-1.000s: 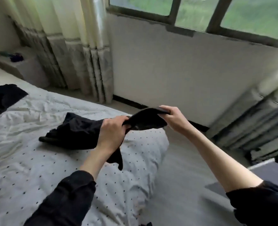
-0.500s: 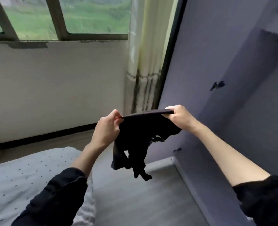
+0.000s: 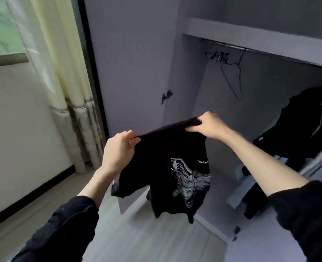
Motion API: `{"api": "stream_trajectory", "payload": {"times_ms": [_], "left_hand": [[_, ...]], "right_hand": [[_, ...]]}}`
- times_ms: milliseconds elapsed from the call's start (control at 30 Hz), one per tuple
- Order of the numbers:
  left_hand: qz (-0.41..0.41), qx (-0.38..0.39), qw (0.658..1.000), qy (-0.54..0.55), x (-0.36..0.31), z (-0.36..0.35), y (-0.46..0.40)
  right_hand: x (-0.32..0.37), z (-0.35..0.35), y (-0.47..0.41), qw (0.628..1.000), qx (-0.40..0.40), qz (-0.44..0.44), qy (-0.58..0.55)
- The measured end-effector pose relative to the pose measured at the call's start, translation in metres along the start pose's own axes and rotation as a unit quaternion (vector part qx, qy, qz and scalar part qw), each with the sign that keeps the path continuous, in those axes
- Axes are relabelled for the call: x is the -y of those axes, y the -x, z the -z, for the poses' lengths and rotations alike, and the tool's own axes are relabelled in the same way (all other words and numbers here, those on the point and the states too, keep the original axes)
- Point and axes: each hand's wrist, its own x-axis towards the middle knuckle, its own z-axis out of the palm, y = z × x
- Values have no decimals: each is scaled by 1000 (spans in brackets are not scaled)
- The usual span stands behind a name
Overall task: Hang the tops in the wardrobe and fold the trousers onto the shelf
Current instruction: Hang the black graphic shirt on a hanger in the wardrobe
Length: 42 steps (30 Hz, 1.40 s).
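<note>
**K:** Wardrobe (image 3: 194, 76) is filling the frame now, door (image 3: 133, 63) standing open. What's it holding?

**M:** Rail (image 3: 222, 45) under the top shelf is carrying one bare wire hanger (image 3: 234, 80) plus a small cluster of hooks at its left end. A dark garment (image 3: 296, 127) is hanging at the right. Low down, folded dark clothes (image 3: 254, 203) are lying on a pale shelf (image 3: 235, 197).

**K:** Hands?

**M:** Left hand (image 3: 118, 150) is pinching one end of the top (image 3: 167, 167), right hand (image 3: 209, 125) is pinching the other, fingers curled over the edge. Fabric is stretching taut between them, the rest is hanging free in front of the open wardrobe, touching nothing else.

**K:** Any text?

**M:** Pale winged graphic is showing on the black fabric. A short line of lettering is sitting beside it, too small to read. Small pale mark on the hanging garment, also unreadable.

**K:** Versus half a second ago?

**M:** View is swinging right: window wall and bed corner are dropping out, curtain (image 3: 62, 72) is sliding to the left edge, wardrobe interior is coming in. Same two-handed grip. Print is facing the camera now; it wasn't showing before.
</note>
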Motion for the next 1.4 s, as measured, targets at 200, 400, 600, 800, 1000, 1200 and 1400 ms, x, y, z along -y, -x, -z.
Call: {"api": "stream_trajectory", "payload": {"times_ms": [200,400,600,800,1000,1200,1400], "left_hand": [[-22,138,989,-47,-5,-41,-25],[-101,251,962,30,-39,-79,-19],[-120,347,930,17,-70,-97,-11],[-89,288,953,21,-85,-115,1],[-92,125,985,74,-120,-117,5],[-35,81,992,92,-131,-124,-10],[-40,195,979,35,-126,-120,-32]], "right_hand": [[-9,-10,-14,980,-54,-143,-125],[-11,3,-4,941,-97,-237,-222],[-14,25,3,924,-115,-265,-250],[-19,42,10,925,-117,-257,-255],[-24,63,18,860,-135,-251,-423],[-36,73,25,841,-151,-253,-454],[-80,74,30,838,-172,-309,-415]]}}
